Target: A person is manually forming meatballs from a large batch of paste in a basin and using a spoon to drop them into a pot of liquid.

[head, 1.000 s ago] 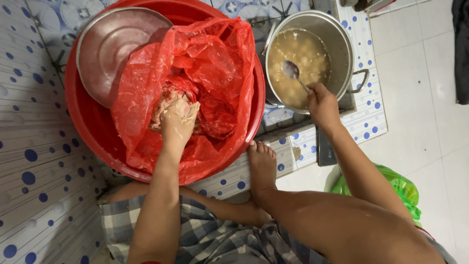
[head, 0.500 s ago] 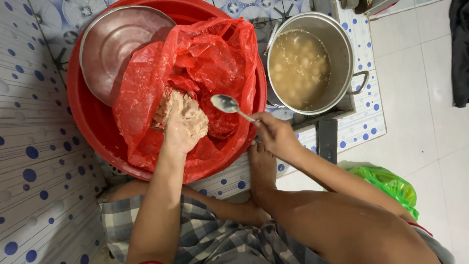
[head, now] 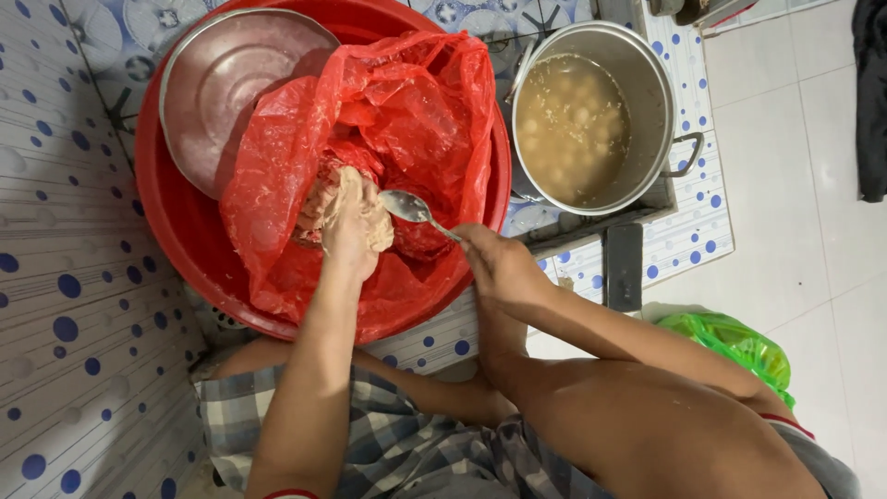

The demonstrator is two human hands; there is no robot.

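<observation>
The head view looks straight down at a person seated on the floor. The left hand point(head: 356, 222) is closed in a loose fist around a lump of pale paste point(head: 323, 199), which squeezes out at its top; the fingers are smeared with it. The rest of the paste lies in the red plastic bag point(head: 416, 111), just at 11 o'clock from the fist. The bag is spread open inside a big red basin point(head: 185, 231), and a steel lid point(head: 231, 83) rests in the basin at 10 o'clock from the bag.

The right hand point(head: 499, 263) is clenched on the handle of a metal spoon point(head: 411, 208), whose bowl points to 10 o'clock and sits just beside the left fist, almost touching the paste.

At 2 o'clock from the hands stands a steel pot point(head: 591, 120) of cloudy broth with round pale balls floating in it, well apart from the basin's middle but close to its rim. A green plastic bag point(head: 730, 342) lies at 4 o'clock near the knee.

To do this well, I judge the fist should squeeze evenly so 1 smooth ball rises, and the spoon should scoop cleanly under it, close to the fingers.
</observation>
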